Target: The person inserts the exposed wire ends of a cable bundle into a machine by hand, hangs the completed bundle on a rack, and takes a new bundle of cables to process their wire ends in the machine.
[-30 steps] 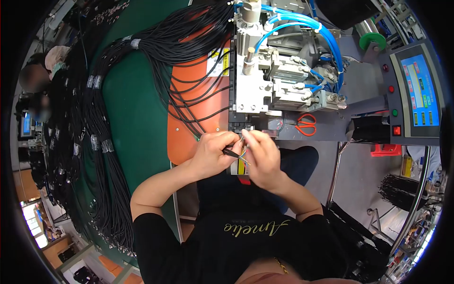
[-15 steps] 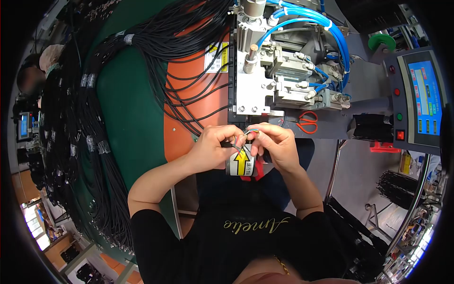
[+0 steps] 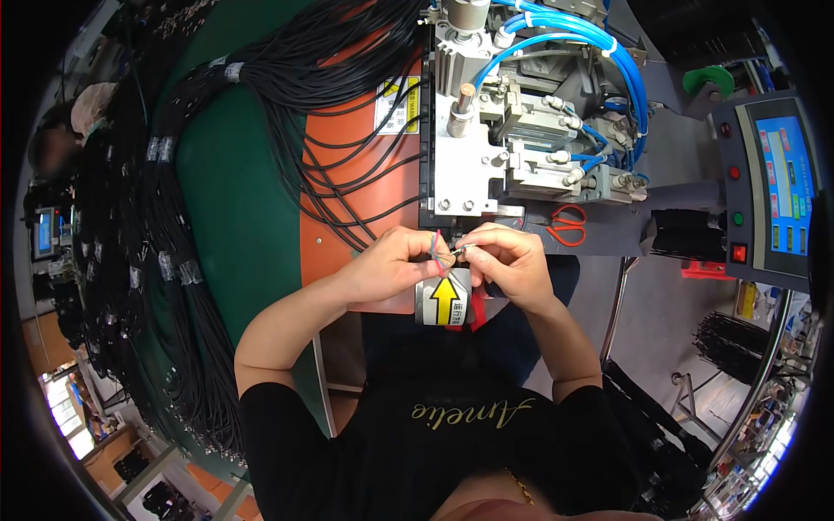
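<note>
My left hand (image 3: 395,265) pinches thin coloured wires (image 3: 437,247), a red one standing up between the fingertips. Close beside it, my right hand (image 3: 511,263) is closed, its thumb and forefinger on the wires' ends; the fingertips hide most of what they hold. Both hands are just in front of the white metal machine (image 3: 465,174), over a round part with a yellow arrow label (image 3: 445,300). Black cables (image 3: 347,187) run into the machine's left side.
Red-handled scissors (image 3: 567,225) lie right of my right hand. A control screen (image 3: 784,178) stands at the right. Long bundles of black cable (image 3: 178,217) lie on the green table (image 3: 234,191). Part of another person (image 3: 56,149) shows at the far left.
My right hand has moved from over the wires to their right side, uncovering the arrow label. The coloured wires now stand up by my left fingertips.
</note>
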The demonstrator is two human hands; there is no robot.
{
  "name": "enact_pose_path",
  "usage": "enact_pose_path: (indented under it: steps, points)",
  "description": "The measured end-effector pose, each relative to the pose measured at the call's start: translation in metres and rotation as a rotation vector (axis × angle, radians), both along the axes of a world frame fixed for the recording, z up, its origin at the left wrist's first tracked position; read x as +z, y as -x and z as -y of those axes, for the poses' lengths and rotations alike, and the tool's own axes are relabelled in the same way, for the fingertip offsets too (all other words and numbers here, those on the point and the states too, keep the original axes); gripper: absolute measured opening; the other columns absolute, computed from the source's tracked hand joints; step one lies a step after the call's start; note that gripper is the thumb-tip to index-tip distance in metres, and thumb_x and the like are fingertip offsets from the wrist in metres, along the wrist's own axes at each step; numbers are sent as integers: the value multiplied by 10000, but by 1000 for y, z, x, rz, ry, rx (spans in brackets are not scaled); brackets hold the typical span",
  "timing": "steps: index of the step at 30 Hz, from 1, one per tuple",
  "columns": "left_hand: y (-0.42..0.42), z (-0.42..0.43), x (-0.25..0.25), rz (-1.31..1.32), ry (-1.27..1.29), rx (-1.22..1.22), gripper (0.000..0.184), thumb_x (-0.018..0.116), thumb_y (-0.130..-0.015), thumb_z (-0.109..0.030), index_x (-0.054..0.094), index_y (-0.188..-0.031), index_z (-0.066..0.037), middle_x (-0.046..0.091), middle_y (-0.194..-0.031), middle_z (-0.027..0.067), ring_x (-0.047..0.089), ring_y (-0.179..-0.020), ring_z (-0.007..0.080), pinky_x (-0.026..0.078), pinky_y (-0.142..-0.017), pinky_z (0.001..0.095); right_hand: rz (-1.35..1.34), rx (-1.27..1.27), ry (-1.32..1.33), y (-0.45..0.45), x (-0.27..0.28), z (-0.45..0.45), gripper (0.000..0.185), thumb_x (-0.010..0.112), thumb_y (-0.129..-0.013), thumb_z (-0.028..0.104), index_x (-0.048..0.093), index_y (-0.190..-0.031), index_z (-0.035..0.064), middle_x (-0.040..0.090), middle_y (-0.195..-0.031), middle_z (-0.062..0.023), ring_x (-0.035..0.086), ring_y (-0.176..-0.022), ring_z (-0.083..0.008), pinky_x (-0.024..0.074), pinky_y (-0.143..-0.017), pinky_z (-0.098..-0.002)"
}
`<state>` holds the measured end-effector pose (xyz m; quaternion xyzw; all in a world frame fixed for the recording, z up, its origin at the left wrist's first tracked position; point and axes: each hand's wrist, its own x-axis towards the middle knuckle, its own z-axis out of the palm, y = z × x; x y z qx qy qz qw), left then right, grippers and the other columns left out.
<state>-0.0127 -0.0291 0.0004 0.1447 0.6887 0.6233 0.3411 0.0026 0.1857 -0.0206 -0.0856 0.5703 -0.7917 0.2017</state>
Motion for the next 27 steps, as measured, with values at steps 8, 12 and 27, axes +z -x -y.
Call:
enact_pose_path:
  steps: [8,12,27]
  points:
    - [-22,-20,-4,-1147,500,56,158,666,-717,-13,629,-870,-21,552,-701,53,574,-570,228,472,-552,316,-849,-224,-988,-1,8,7,68,674,-764,31,607,-779,29,536,-680,-65,560,-490,-213,422,-453,-314]
    - [-19,-15,-6,-1098,521,70,429,676,-648,-9,636,-1075,12,580,-912,94,605,-747,252,505,-610,347,-857,-216,-1007,1,4,6,70,667,-784,46,601,-768,31,539,-681,-72,565,-510,-238,430,-467,-333]
    - [-14,-18,-4,-1035,431,130,440,644,-643,48,637,-1081,3,557,-823,79,562,-691,253,481,-597,351,-809,-256,-928,-4,-5,7,65,647,-820,22,598,-862,10,575,-769,-102,580,-572,-282,455,-515,-358]
